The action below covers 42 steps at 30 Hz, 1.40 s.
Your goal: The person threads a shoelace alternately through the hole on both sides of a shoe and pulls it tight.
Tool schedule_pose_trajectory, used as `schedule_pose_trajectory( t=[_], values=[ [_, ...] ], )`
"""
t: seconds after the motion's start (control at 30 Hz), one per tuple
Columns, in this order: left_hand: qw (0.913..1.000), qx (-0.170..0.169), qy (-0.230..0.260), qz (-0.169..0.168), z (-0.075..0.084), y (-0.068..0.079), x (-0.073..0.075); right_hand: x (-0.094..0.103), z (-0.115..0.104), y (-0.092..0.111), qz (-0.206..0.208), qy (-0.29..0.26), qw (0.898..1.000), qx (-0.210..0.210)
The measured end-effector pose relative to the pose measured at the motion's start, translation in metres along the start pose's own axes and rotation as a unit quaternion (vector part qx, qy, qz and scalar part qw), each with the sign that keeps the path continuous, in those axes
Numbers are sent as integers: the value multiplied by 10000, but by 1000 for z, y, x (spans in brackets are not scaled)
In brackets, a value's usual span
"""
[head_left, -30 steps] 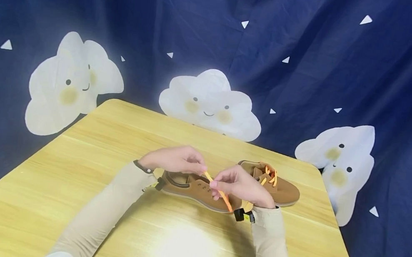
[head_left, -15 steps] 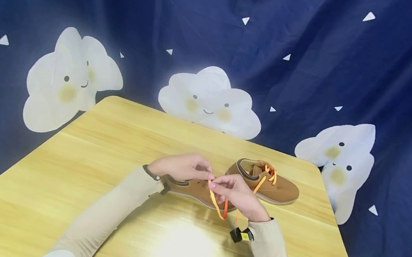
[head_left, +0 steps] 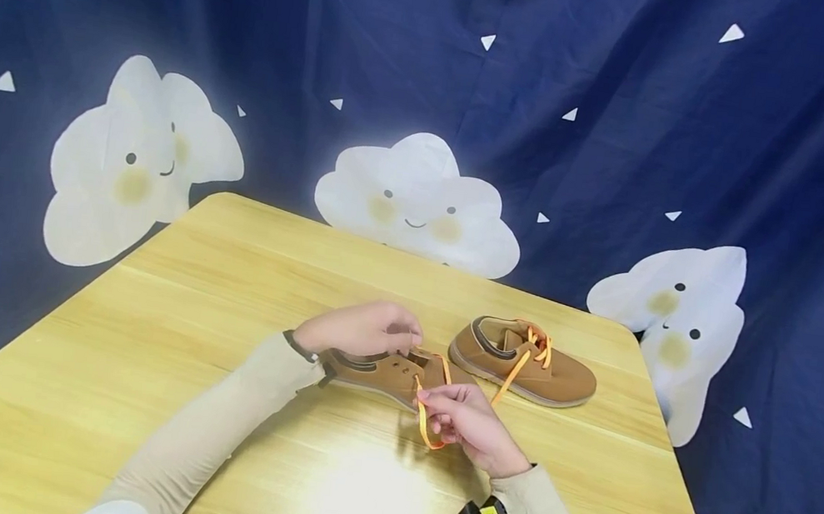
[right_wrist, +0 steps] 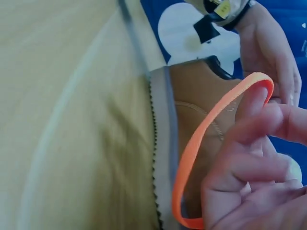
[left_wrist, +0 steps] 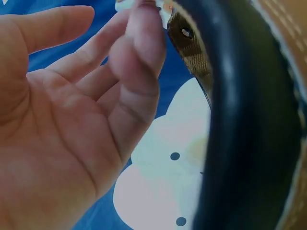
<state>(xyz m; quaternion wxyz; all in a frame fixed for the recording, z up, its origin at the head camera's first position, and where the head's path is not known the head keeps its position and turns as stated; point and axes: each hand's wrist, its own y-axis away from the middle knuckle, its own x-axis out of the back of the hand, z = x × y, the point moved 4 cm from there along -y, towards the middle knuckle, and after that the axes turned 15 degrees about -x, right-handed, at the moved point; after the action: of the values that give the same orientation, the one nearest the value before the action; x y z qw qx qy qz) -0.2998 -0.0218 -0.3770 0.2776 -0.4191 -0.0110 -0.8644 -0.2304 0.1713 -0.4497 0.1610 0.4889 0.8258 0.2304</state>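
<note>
The right hand pinched a flat orange fabric lace, looped beside a brown low-cut shoe on the yellowish wood-grain counter. The left hand was over that shoe's opening; its grip could not be told. A matching laced brown shoe stood nearby.
</note>
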Motion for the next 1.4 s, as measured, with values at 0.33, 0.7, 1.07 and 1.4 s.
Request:
schedule_pose_trajectory(
  t=[0.33, 0.7, 1.07, 1.4],
  values=[
    [9994, 62, -118, -314, 2, 0, -6, -4, 5, -6, 123, -125, 9998, 29],
    [9937, 217, 585, -930, -7, 0, -19, -13, 11, -10, 435, -486, 9978, 148],
    [9878, 300, 1300, -798, -16, -2, -20, -17, 10, -14, 816, -780, 9932, 269],
    [9902, 31, 1138, -813, -10, -2, -21, -2, -9, -1, 1665, 1096, 9760, 879]
  ],
)
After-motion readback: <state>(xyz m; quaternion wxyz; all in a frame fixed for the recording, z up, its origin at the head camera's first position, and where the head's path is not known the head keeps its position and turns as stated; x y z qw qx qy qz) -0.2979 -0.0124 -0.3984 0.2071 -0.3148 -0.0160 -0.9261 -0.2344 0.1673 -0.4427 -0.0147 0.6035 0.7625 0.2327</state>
